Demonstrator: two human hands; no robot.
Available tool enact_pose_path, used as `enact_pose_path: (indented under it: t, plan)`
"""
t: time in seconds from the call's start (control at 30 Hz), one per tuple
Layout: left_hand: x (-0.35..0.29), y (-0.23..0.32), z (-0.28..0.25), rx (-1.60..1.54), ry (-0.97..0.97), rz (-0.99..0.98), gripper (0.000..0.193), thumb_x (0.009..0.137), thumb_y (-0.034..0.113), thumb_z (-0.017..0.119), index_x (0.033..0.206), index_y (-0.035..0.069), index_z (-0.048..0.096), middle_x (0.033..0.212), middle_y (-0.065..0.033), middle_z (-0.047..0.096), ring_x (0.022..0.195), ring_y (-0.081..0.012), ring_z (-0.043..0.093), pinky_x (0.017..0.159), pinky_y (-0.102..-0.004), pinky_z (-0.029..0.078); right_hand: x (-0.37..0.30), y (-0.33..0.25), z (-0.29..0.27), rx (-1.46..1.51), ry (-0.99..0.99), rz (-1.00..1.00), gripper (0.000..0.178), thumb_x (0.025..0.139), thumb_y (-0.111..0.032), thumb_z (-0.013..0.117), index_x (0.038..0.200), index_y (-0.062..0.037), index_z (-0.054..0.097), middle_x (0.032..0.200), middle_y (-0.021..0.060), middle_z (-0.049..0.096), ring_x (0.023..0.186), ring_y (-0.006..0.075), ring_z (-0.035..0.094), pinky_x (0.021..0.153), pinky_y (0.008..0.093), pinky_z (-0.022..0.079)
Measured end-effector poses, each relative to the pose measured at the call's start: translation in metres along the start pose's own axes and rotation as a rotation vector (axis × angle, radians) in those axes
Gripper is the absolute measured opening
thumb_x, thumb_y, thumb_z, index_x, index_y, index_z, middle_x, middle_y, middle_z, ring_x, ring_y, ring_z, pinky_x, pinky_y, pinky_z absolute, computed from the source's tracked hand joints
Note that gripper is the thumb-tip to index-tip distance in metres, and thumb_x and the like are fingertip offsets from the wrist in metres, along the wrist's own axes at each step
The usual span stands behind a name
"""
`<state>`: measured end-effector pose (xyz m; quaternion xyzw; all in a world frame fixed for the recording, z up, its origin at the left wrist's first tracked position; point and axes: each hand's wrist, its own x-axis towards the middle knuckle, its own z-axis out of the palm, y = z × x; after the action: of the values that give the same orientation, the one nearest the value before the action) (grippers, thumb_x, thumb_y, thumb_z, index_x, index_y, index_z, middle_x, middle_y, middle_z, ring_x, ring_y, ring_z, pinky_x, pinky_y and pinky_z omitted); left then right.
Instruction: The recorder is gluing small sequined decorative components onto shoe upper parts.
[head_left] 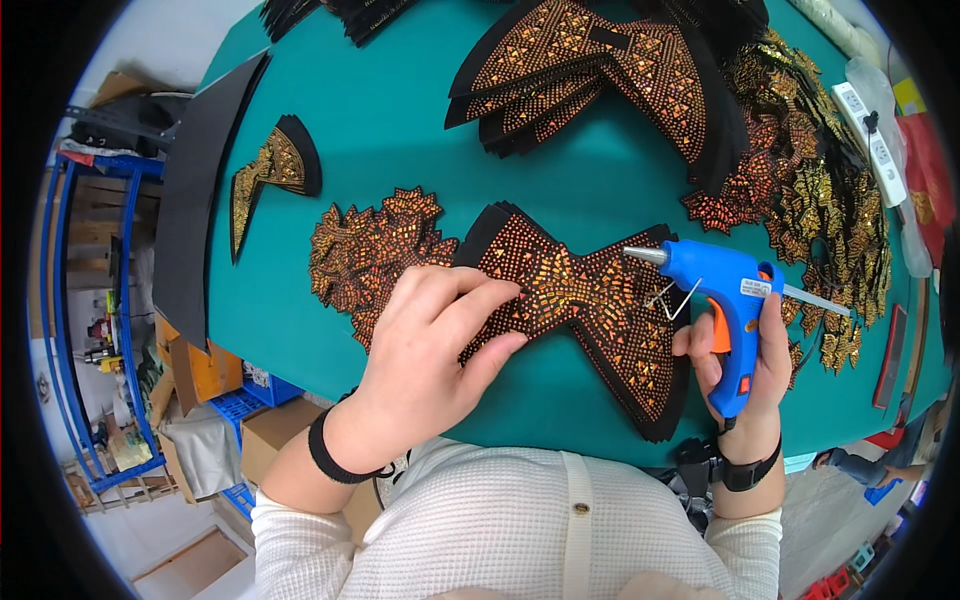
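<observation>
A stack of black bow-shaped pieces studded with orange and gold stones [620,330] lies on the table in front of me. A small studded bow [563,290] sits across the middle of the top one. My left hand [430,340] is over the stack's left wing, thumb and fingers apart, and no object shows between them. A blue hot glue gun [735,275] with an orange trigger is gripped in my right hand [762,370]. Its metal nozzle points left above the right wing, and a clear glue stick [815,300] protrudes from its back.
Heaped small orange bows [375,250] lie left of the stack. More large bows [600,75] are piled at the far side. Gold and orange trims [800,180] cover the right, beside a white power strip [868,140]. A folded gold-studded piece [275,170] lies far left.
</observation>
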<state>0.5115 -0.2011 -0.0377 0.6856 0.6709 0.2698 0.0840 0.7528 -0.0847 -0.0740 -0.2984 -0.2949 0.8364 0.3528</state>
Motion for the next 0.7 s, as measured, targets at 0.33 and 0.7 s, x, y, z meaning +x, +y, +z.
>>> enact_pose_path:
  t: [0.33, 0.7]
  plan:
    - [0.009, 0.008, 0.010, 0.102, -0.048, -0.048, 0.038, 0.064, 0.015, 0.077, 0.099, 0.007, 0.063, 0.090, -0.0090, 0.058, 0.082, -0.0261, 0.052, 0.069, -0.0342, 0.044, -0.002, -0.001, -0.003, -0.040, 0.047, 0.044, 0.063, 0.096, -0.046, 0.028, 0.124, 0.0103, 0.040, 0.066, 0.0155, 0.060, 0.038, 0.0145, 0.045, 0.072, 0.0341, 0.050]
    - [0.010, 0.008, 0.013, 0.111, -0.026, -0.044, 0.039, 0.062, 0.012, 0.077, 0.098, 0.006, 0.063, 0.089, -0.0083, 0.058, 0.081, -0.0255, 0.052, 0.068, -0.0335, 0.044, -0.002, -0.001, -0.002, -0.065, 0.050, 0.041, 0.064, 0.096, -0.046, 0.030, 0.123, 0.0106, 0.040, 0.067, 0.0166, 0.061, 0.038, 0.0147, 0.046, 0.071, 0.0342, 0.051]
